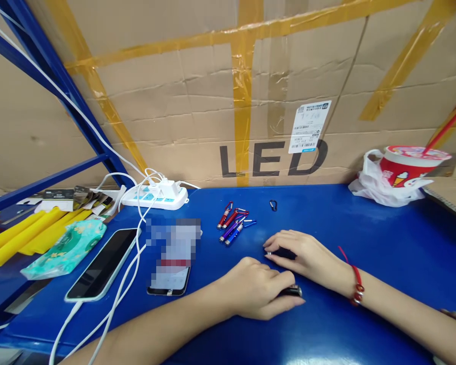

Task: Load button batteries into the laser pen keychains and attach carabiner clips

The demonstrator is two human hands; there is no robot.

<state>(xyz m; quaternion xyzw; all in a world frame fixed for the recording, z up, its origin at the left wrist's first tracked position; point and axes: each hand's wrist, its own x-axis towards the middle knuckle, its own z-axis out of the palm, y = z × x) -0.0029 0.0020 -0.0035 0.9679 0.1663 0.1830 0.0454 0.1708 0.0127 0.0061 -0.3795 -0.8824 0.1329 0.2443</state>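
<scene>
Your left hand [264,290] gripped a black cylinder [291,291]; your right [306,256] pinched something small and silvery [269,253], liable to slip from fingertips.

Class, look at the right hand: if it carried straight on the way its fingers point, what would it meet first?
The right hand would probably meet the blue tube first, at the near edge of the small cluster, though its height above the table is unclear.
</scene>
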